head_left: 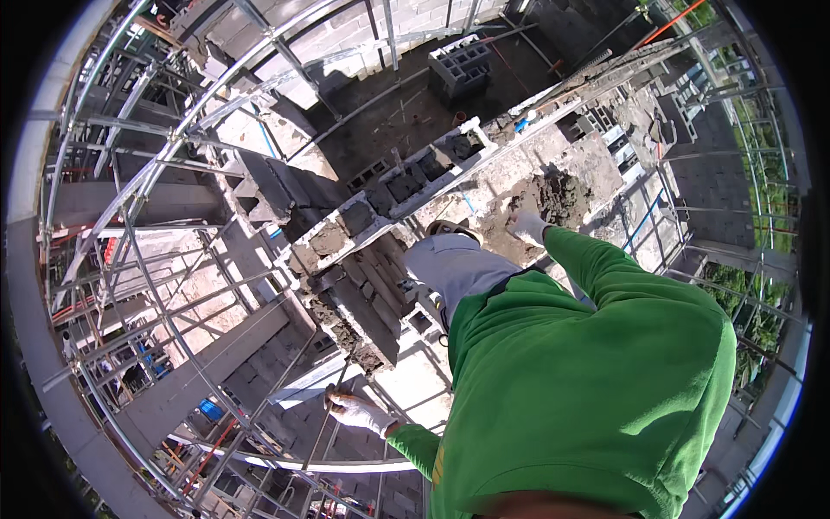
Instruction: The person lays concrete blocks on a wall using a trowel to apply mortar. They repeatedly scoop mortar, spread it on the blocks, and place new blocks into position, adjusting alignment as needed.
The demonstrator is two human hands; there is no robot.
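Open floor [389, 130] is lying beyond the hollow-block wall [439, 183], whose cells are holding grey fill [403, 187]. Mortar heap [558, 199] is sitting nearer; right hand [528, 227] is resting beside it (can't tell its grip), left hand [354, 410] is gripping, fingers curled, a small dark object [330, 395].

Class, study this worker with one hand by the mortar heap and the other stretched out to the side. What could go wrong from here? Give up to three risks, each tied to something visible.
1. The shoe is close to the hollow-block wall, so the wearer might trip.
2. The left hand is stretched well away from the right hand, so balance could suffer.
3. The right hand is by the mortar heap; mortar might smear its white glove.
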